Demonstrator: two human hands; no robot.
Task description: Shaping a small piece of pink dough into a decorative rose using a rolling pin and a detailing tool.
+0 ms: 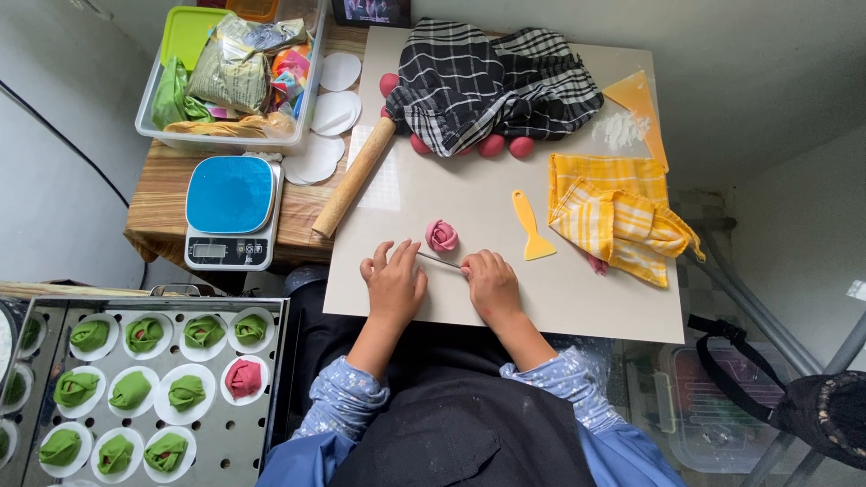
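Both hands rest low on the pale board (pixel 577 298), close together. The left hand (pixel 394 281) lies with its fingers spread a little and curled down, fingertips on the board, and it touches one end of a thin stick (pixel 439 261). The right hand (pixel 490 284) is closed loosely around the other end of this stick, so the stick lies between the two hands. Just above the stick, very near the fingertips, sits a pink dough rose (pixel 441 235); I cannot tell if the stick touches it. To the right of the rose lies a yellow scraper (pixel 532 227), and next to it a folded yellow checked cloth (pixel 618 216). A wooden rolling pin (pixel 354 178) lies tilted across the left edge of the board. At the top, a black checked cloth (pixel 492 81) partly covers several pink dough balls (pixel 507 146). Left of the board stand a blue kitchen scale (pixel 232 212) and a plastic box (pixel 231 72). Lower left, a metal tray (pixel 216 442) carries green dough pieces (pixel 131 390) and one pink piece (pixel 244 378) on white paper rounds.
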